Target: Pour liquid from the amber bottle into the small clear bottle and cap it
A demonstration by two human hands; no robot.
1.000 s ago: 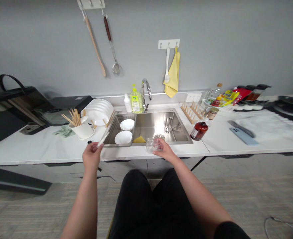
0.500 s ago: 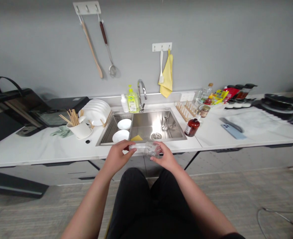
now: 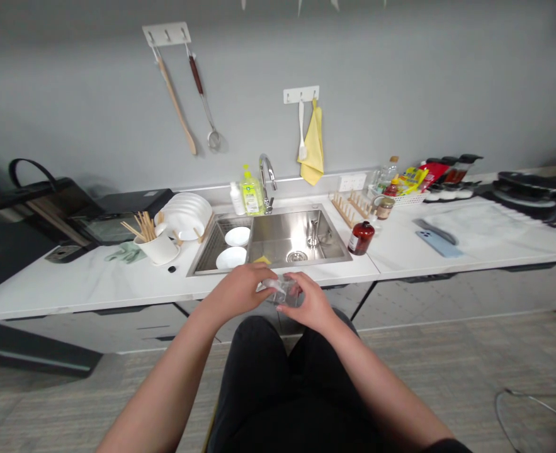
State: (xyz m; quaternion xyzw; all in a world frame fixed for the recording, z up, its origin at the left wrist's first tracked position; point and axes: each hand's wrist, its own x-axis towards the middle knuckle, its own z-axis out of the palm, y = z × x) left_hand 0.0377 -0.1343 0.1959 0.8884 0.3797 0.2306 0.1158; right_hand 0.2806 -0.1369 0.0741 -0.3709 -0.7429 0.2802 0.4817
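Observation:
In front of the sink's near edge, my two hands meet around a small clear container. My right hand (image 3: 310, 301) curls around the clear see-through container (image 3: 288, 294), which looks like a cup or jar. My left hand (image 3: 249, 286) pinches a whitish, partly see-through piece (image 3: 272, 285) at the container's left side. Whether that piece is inside the container or against its rim, I cannot tell. Just beyond my hands lies the steel sink (image 3: 278, 239), with two white bowls (image 3: 231, 257) in its left rack and a yellow sponge (image 3: 262, 260) by the near wall.
Left of the sink stand white plates (image 3: 183, 214) in a rack and a holder (image 3: 159, 248) with chopsticks. Behind it are a green soap bottle (image 3: 252, 195) and the faucet (image 3: 267, 179). To the right are an amber bottle (image 3: 361, 238) and a blue phone (image 3: 438, 243).
My left hand has moved right, closer to my right hand, bringing the whitish piece to the container. The view has shifted slightly.

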